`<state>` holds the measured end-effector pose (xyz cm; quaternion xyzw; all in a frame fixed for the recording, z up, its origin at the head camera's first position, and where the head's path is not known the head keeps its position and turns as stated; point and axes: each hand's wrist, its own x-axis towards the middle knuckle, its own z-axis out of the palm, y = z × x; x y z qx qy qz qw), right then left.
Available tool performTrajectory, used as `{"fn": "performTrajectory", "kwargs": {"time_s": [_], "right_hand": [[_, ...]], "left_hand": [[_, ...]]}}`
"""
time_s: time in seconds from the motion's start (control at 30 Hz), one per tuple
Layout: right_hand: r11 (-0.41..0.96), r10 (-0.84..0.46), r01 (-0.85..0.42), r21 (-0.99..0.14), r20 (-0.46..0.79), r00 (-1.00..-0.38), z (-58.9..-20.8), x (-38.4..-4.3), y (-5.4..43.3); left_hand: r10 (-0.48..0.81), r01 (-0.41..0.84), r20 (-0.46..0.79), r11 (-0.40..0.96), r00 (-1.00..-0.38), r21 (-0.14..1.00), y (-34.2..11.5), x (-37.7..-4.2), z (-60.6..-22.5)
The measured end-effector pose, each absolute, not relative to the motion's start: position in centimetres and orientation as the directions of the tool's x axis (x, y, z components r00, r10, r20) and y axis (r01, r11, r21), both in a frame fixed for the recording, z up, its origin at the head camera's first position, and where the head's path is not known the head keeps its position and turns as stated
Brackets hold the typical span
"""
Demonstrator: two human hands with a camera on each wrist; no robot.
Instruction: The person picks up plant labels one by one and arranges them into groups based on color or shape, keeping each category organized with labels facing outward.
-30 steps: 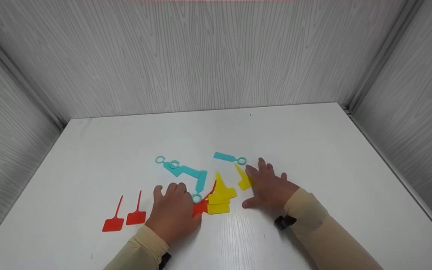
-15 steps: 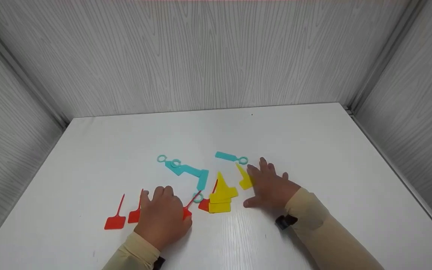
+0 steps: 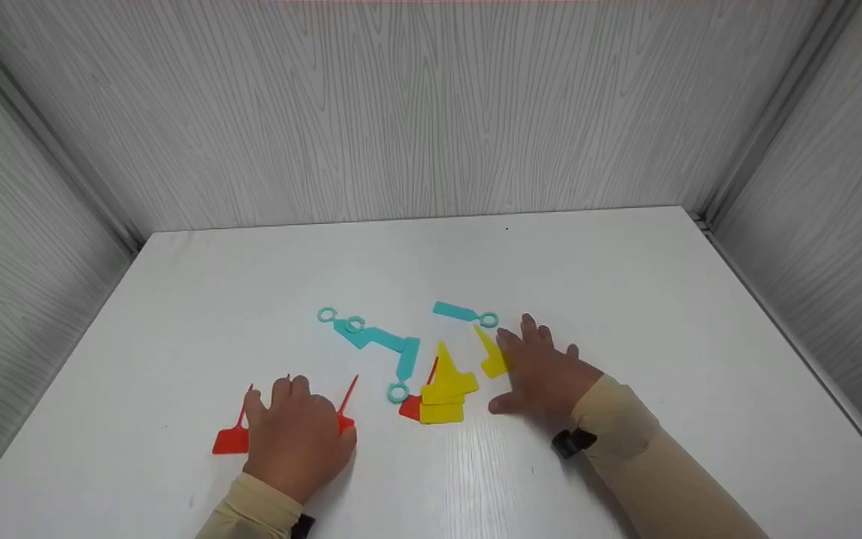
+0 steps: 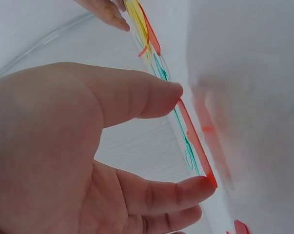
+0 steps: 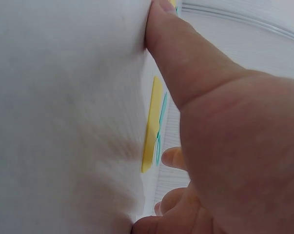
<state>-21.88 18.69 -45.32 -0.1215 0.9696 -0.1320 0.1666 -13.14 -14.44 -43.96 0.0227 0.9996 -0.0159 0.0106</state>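
Between thumb and fingertips, my left hand (image 3: 296,442) pinches a red plastic tag (image 4: 198,141) by its edges, low over the table. In the head view this tag's thin stem (image 3: 349,393) sticks out right of the knuckles. Left of the hand lies another red tag (image 3: 230,442), partly covered by the fingers. A further red tag is almost wholly hidden under the hand. My right hand (image 3: 543,374) rests on the table with fingers spread, beside a yellow tag (image 3: 494,364) that it partly covers. Between the hands, overlapping yellow tags (image 3: 446,385) lie on a red tag (image 3: 410,408).
Turquoise ring-ended tags (image 3: 386,339) lie overlapped beyond the left hand. A single turquoise tag (image 3: 453,311) lies farther right, near the right fingertips. The white table (image 3: 625,284) is bounded by grey wood-grain panels (image 3: 416,112) at back and sides.
My left hand has slid leftward with the red tag, away from the yellow pile and toward the red tags at left, now covering one. The right hand stays in place.
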Motion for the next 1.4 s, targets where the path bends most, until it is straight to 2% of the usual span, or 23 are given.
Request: {"fn": "performTrajectory", "kwargs": {"time_s": [0.33,0.93,1.4], "right_hand": [[0.935,-0.286,-0.201,-0.293,-0.281,-0.916,-45.6,-21.9,18.8],[0.940,-0.284,-0.207,-0.272,-0.284,-0.916,-45.9,-21.9,18.9],[0.937,-0.280,-0.189,-0.293,-0.312,-0.908,-46.0,-22.1,19.0]], "left_hand": [[-0.010,-0.011,-0.031,1.000,-0.999,0.015,-15.3,-13.2,-44.3],[-0.073,-0.072,-0.065,0.997,-0.995,-0.014,-15.5,-13.4,-44.2],[-0.061,-0.061,0.001,0.998,-0.998,0.000,-15.8,-12.9,-44.1]]}}
